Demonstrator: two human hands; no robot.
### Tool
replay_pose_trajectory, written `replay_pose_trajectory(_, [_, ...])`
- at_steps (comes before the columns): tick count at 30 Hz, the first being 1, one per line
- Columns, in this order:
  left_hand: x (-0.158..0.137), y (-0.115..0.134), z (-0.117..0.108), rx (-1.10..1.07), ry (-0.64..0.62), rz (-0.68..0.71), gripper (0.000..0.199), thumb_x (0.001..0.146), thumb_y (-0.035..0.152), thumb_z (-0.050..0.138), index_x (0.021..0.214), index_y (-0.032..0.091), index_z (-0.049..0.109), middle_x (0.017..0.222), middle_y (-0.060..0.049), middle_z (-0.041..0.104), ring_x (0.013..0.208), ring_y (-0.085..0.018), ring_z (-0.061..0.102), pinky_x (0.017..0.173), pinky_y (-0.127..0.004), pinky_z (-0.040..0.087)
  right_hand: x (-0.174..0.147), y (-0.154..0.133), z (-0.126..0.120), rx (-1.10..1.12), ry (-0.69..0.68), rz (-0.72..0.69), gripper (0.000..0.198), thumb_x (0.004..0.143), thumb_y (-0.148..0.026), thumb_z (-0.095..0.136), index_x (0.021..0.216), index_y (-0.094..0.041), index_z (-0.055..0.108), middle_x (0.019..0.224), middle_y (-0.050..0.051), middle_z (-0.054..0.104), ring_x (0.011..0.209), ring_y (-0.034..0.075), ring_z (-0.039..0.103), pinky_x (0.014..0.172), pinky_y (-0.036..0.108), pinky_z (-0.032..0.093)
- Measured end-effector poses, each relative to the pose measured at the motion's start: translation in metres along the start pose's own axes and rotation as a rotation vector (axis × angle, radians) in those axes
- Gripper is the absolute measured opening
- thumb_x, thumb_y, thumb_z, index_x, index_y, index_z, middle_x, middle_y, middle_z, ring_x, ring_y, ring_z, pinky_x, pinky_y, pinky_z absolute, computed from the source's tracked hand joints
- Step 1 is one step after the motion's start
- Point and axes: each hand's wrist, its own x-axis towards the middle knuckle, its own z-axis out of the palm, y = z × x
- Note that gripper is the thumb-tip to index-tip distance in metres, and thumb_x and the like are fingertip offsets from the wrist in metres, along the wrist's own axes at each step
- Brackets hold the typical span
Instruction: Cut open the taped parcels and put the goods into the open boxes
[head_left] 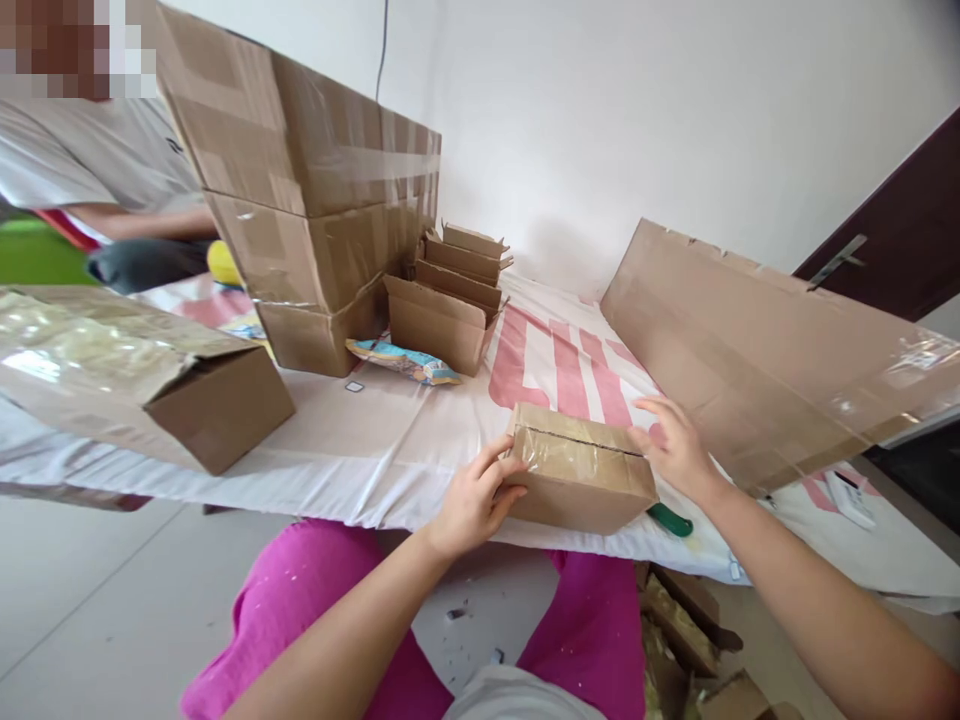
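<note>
A small taped cardboard box (581, 480) lies near the front edge of the cloth-covered table, a dark seam running along its top. My left hand (480, 495) is closed on the box's left end, its fingers bent against the top edge and side. At the other end, my right hand (675, 450) has its fingers apart, some stretched out past the box. Its thumb side is close to the top right corner; whether it touches is hard to tell. A green curved object (670, 519), perhaps a handle, lies just right of the box, partly hidden behind it.
Large taped cartons (322, 200) are stacked at left, beside several open boxes (439, 320) and a blue packet (405, 362). A long carton (225, 400) lies left; a big cardboard panel (757, 350) leans right. A person (127, 170) sits behind the stack. Cardboard pieces (682, 620) lie below.
</note>
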Motion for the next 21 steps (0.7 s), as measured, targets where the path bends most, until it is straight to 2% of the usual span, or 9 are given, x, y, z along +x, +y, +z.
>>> replay_pose_trajectory(3, [0.001, 0.0, 0.001, -0.012, 0.002, 0.001, 0.028, 0.089, 0.019, 0.056, 0.116, 0.023, 0.051, 0.13, -0.014, 0.051, 0.108, -0.022, 0.063, 0.08, -0.032, 0.058, 0.034, -0.052, 0.013, 0.095, -0.25, -0.193, 0.061, 0.086, -0.056, 0.055, 0.137, -0.023, 0.045, 0.141, 0.013, 0.048, 0.131, 0.03, 0.044, 0.107, 0.05, 0.039])
replay_pose_trajectory(5, [0.001, 0.0, 0.001, -0.018, 0.003, 0.002, 0.029, 0.089, 0.018, 0.056, 0.116, 0.022, 0.05, 0.13, -0.014, 0.051, 0.11, -0.022, 0.062, 0.081, -0.032, 0.058, 0.051, -0.075, 0.026, 0.149, -0.398, -0.261, 0.059, 0.09, -0.052, 0.052, 0.142, -0.025, 0.04, 0.142, 0.011, 0.048, 0.132, 0.026, 0.044, 0.106, 0.046, 0.042])
replay_pose_trajectory(7, [0.001, 0.0, 0.001, -0.02, 0.005, 0.002, 0.029, 0.089, 0.018, 0.056, 0.116, 0.022, 0.05, 0.13, -0.014, 0.051, 0.112, -0.023, 0.061, 0.082, -0.032, 0.058, 0.062, -0.085, 0.038, 0.176, -0.47, -0.319, 0.047, 0.096, -0.042, 0.045, 0.139, -0.024, 0.044, 0.137, 0.008, 0.054, 0.128, 0.022, 0.05, 0.103, 0.04, 0.046])
replay_pose_trajectory(10, [0.0, 0.001, -0.001, -0.015, -0.014, 0.008, 0.028, 0.089, 0.017, 0.054, 0.117, 0.022, 0.051, 0.129, -0.014, 0.052, 0.114, -0.023, 0.06, 0.084, -0.033, 0.058, 0.07, -0.085, 0.047, 0.083, -0.469, -0.382, 0.037, 0.098, -0.029, 0.039, 0.131, -0.019, 0.053, 0.126, 0.01, 0.063, 0.115, 0.022, 0.06, 0.096, 0.038, 0.05])
replay_pose_trajectory(14, [0.0, 0.002, -0.001, 0.004, -0.025, 0.029, 0.027, 0.09, 0.017, 0.053, 0.117, 0.021, 0.052, 0.13, -0.015, 0.052, 0.113, -0.022, 0.061, 0.085, -0.033, 0.057, 0.084, -0.078, 0.043, -0.076, -0.47, -0.229, 0.034, 0.098, -0.025, 0.035, 0.121, -0.016, 0.059, 0.098, 0.01, 0.073, 0.084, 0.021, 0.069, 0.076, 0.033, 0.052])
replay_pose_trajectory(18, [-0.001, 0.002, 0.002, 0.055, 0.027, 0.064, 0.028, 0.09, 0.017, 0.053, 0.118, 0.021, 0.052, 0.126, -0.014, 0.056, 0.113, -0.023, 0.061, 0.087, -0.034, 0.056, 0.114, -0.067, 0.04, 0.008, -0.522, -0.114, 0.032, 0.099, -0.03, 0.037, 0.106, -0.02, 0.066, 0.098, 0.005, 0.073, 0.087, 0.017, 0.067, 0.079, 0.027, 0.047])
replay_pose_trajectory(21, [-0.003, 0.003, 0.005, 0.083, 0.086, 0.116, 0.026, 0.09, 0.015, 0.052, 0.116, 0.02, 0.054, 0.119, -0.012, 0.061, 0.105, -0.02, 0.065, 0.083, -0.031, 0.057, 0.128, -0.057, 0.05, -0.034, -0.538, -0.054, 0.028, 0.096, -0.037, 0.045, 0.098, -0.022, 0.069, 0.094, 0.004, 0.072, 0.088, 0.018, 0.065, 0.08, 0.028, 0.045])
